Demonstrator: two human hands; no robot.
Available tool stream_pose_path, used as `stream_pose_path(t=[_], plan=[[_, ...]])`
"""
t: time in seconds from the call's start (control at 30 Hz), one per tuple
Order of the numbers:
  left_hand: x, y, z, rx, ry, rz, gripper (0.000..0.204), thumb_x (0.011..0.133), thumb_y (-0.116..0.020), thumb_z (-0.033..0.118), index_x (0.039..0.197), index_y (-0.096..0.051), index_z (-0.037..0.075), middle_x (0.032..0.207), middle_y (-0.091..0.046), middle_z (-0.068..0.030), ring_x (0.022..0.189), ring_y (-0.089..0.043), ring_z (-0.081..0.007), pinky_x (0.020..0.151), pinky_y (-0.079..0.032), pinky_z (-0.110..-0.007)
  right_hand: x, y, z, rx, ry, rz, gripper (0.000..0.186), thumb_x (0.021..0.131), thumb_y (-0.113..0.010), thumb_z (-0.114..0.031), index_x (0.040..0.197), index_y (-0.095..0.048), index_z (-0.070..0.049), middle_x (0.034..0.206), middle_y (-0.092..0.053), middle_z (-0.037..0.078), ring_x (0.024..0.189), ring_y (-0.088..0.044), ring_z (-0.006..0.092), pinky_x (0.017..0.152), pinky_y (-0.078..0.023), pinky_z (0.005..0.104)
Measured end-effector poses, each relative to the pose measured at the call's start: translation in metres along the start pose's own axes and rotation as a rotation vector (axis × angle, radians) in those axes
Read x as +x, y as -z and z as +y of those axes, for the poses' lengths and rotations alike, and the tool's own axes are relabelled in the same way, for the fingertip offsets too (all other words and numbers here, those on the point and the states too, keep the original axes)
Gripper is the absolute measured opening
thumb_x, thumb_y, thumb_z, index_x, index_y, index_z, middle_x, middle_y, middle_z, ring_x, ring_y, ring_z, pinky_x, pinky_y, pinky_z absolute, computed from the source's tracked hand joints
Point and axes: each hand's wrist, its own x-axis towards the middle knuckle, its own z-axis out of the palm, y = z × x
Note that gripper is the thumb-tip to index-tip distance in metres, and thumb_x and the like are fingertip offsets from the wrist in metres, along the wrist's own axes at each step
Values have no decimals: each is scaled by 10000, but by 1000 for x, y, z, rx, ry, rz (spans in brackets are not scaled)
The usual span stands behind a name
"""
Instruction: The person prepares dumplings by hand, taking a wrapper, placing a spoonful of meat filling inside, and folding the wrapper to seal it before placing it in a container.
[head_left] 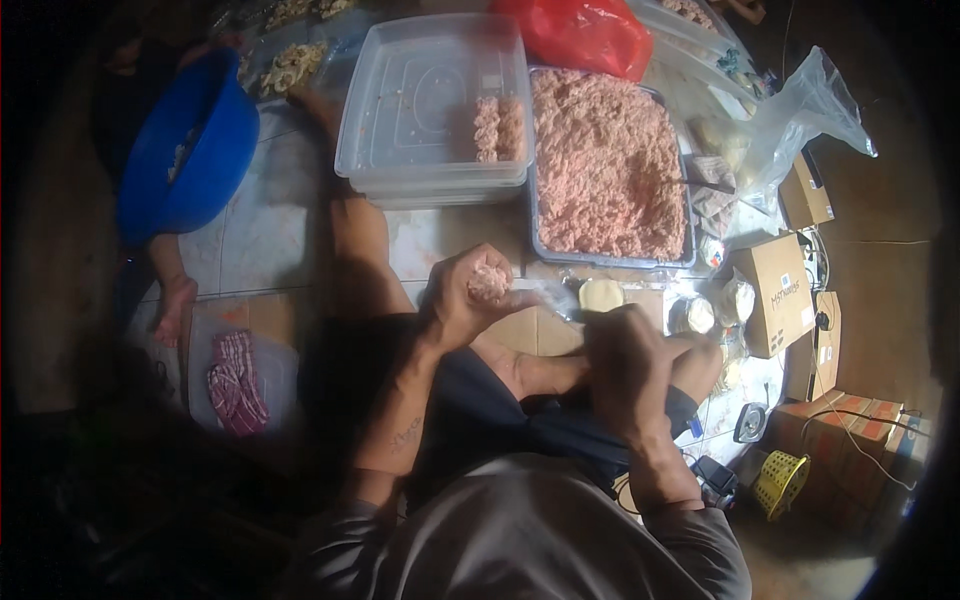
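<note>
Cupping pink mince [488, 283], the left hand [466, 292] curls; the right hand [628, 362] bunches, its hold unclear; meat rolls [487, 130] lie near the clear tray's [408, 110] right edge

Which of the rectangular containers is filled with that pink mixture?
The right-hand container: pink mixture spreads wall to wall, while the clear container to its left shows only a little at its right side.
</note>
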Motion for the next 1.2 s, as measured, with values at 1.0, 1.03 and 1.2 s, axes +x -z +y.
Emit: stream_pose_path(t=[1.0, 1.03, 1.2], plan=[[202, 101, -84, 433, -30, -233, 468, 891, -796, 385, 1125, -683, -4, 952, -685, -38, 874, -630, -114, 791, -513, -290, -65, 12, 198, 492, -534, 373, 115, 1008, -623, -105, 995, -624, 9, 759, -547, -41, 663, -455, 33, 585, -347, 199], [201, 98, -79, 351, 76, -337, 494, 903, -759, 445, 1106, -695, -1, 967, -703, -85, 923, -640, -159, 842, -511, -327, -66, 12, 201, 498, -534, 390, 115, 1008, -623, -105, 995, -624, 9, 759, -547, -41, 663, -455, 33, 585, -347, 199], [199, 90, -49, 556, 189, -384, 865, 924, -428, 778, 1120, -694, -22, 869, -621, -147, 865, -589, -222, 823, -471, -365, -63, 12, 208, 462, -452, 382, 118, 996, -635, -92, 946, -626, 15, 824, -583, -15, 786, -510, 71, 708, -415, 236]])
